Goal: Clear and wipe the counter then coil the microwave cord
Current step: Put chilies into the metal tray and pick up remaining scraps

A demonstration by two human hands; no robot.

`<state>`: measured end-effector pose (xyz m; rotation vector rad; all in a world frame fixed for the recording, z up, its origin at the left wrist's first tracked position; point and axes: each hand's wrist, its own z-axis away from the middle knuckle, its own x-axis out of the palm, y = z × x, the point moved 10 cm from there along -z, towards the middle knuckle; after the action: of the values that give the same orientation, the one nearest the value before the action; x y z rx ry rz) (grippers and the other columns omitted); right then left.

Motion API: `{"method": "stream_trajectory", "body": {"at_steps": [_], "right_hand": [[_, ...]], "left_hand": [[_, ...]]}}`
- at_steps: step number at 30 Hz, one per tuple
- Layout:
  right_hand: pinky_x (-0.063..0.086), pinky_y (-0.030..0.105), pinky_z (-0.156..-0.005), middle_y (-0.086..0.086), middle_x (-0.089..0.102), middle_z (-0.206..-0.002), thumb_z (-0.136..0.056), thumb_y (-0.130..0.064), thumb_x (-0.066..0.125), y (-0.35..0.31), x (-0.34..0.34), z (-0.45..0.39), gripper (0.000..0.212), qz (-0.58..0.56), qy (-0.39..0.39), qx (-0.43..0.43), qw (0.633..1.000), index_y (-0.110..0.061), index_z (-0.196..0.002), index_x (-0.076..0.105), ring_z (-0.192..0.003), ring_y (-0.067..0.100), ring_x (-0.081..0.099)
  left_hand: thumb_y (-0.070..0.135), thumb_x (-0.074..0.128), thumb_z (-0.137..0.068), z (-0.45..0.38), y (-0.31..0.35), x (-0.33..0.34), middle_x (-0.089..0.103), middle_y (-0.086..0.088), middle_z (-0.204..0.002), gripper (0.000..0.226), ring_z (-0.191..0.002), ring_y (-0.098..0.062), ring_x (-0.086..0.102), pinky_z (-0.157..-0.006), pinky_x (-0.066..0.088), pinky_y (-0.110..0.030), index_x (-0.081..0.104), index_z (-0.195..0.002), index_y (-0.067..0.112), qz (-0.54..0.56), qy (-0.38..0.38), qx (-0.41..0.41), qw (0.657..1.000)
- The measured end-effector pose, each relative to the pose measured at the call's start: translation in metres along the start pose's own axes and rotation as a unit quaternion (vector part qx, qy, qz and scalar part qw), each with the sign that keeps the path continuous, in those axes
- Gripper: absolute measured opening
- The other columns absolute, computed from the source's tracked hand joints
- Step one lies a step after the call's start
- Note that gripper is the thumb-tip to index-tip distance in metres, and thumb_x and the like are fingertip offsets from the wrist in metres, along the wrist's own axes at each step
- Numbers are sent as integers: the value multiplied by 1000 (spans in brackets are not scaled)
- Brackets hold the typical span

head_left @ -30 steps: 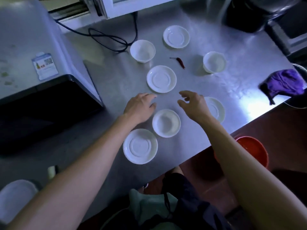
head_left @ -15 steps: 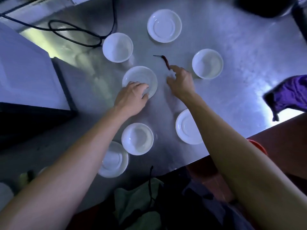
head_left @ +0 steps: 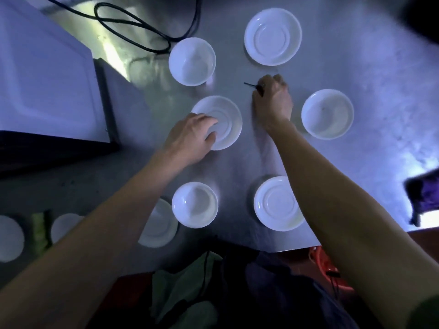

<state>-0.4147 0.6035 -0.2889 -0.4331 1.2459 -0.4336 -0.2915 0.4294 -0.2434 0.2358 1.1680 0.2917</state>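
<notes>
Several white saucers and small bowls lie on the steel counter. My left hand grips the near left rim of the middle saucer, fingers over its edge and thumb at its front. My right hand is curled over the dried red chili; only the stem and a bit of the pod stick out to the left. The black microwave cord lies looped at the back left, beside the microwave.
Bowls stand at the back, right and front. Saucers lie at the back, front right and front left. A purple cloth sits at the counter's right edge. An orange bucket is on the floor.
My right hand has closed over the chili it was just touching. My left hand has slid further onto the middle saucer. The view has moved closer over the counter.
</notes>
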Motion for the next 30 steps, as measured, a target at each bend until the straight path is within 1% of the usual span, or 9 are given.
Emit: {"method": "stream_trajectory", "body": {"at_steps": [4, 8, 11, 15, 19, 22, 24, 27, 30], "right_hand": [[43, 34, -72, 12, 59, -111, -90, -12, 46, -8, 4, 4, 22, 7, -3, 1, 1000, -10, -103, 65, -103, 33, 56], [50, 35, -75, 9, 62, -107, -89, -14, 52, -23, 3, 25, 21, -65, 8, -7, 998, -12, -101, 69, -93, 28, 60], [51, 38, -75, 8, 65, -97, -89, -14, 57, -48, 2, 50, 15, -124, 19, -48, 991, -9, -95, 69, -85, 27, 60], [52, 43, -73, 8, 69, -86, -88, -13, 59, -83, 15, 92, 9, -161, -15, -94, 982, -8, -87, 67, -76, 28, 63], [50, 34, -69, 3, 69, -81, -90, -13, 57, -114, 26, 141, 11, -149, -24, -142, 978, -11, -87, 68, -71, 20, 63], [44, 19, -58, 7, 67, -76, -90, -9, 54, -134, 31, 181, 12, -157, -27, -172, 972, -11, -89, 66, -56, 13, 63], [47, 20, -61, 9, 67, -80, -89, -7, 53, -149, 36, 211, 16, -141, -25, -194, 970, -11, -95, 68, -59, 16, 64], [52, 33, -70, 12, 67, -87, -88, -6, 53, -173, 49, 261, 20, -118, -31, -225, 967, -11, -98, 70, -69, 23, 63], [51, 35, -78, 10, 68, -100, -86, -2, 57, -202, 70, 317, 23, -109, -40, -265, 957, -9, -102, 72, -80, 23, 63]], "left_hand": [[28, 56, -93, 12, -14, -1, 61, 2, -134, 37, -122, -26, 52, -93, 48, -41, 60, -130, 21, 19, 17, -24, 999], [26, 57, -93, 32, -23, -4, 63, 4, -132, 36, -119, -27, 54, -90, 47, -39, 61, -128, 21, 23, 43, -33, 998], [28, 58, -94, 53, -31, -8, 66, 0, -125, 32, -114, -30, 57, -87, 47, -39, 63, -124, 21, 25, 64, -35, 997], [29, 57, -95, 85, -44, -6, 66, -6, -124, 34, -115, -33, 56, -93, 48, -46, 61, -127, 19, 26, 64, -43, 997], [25, 60, -94, 128, -61, -10, 65, -10, -128, 35, -117, -35, 56, -95, 47, -46, 63, -126, 13, 42, 94, -53, 993], [19, 62, -91, 175, -78, -18, 65, -9, -128, 36, -118, -35, 56, -98, 47, -43, 64, -126, 12, 73, 142, -68, 985], [19, 60, -91, 214, -91, -19, 64, -7, -130, 37, -121, -32, 56, -100, 46, -41, 63, -128, 14, 87, 164, -82, 979], [26, 58, -94, 274, -115, -13, 61, -3, -134, 39, -124, -29, 53, -100, 46, -42, 60, -131, 17, 88, 172, -113, 975], [28, 57, -94, 343, -141, -5, 62, -4, -133, 38, -121, -31, 55, -95, 49, -45, 60, -131, 18, 95, 197, -134, 966]]}}
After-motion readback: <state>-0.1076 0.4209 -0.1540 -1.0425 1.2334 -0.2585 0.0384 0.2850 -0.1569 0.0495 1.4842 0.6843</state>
